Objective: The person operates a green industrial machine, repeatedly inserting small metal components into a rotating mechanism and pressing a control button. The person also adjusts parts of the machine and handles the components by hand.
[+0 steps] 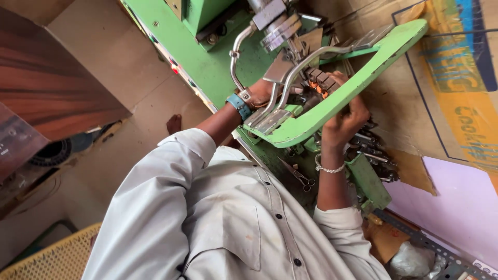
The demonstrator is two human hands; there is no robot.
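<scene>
Nearest the camera is your pale shirt [228,218], filling the lower middle of the frame, with both forearms reaching up from it toward the green machine [207,57]. Your right hand [345,122], a beaded bracelet [330,168] at its wrist, is clamped on the far edge of the green curved guard [332,101]: fingers wrapped over the top, thumb side under. Your left hand [259,91], with a blue wristband [238,105] below it, sits behind the bent steel rods [290,78] at the guard's lower end; it looks closed around something there, but the rods hide the fingers, so I cannot tell how firmly it grips. The guard lies in the upper middle of the frame, its long axis running diagonally from the rounded end at centre up to the squared end at upper right, against the cardboard sheet [441,103]. The small brown-and-orange block parts [319,80] sit in a row just inside that bar, beside your right fingertips. In my judgement, you do best here by keeping the right hand as the steady anchor on the guard and letting the left do the fine work, with knuckles well clear of the metal head [277,26] above. The scissors [296,175] lie on the green bed between your forearms, apart from both hands.
</scene>
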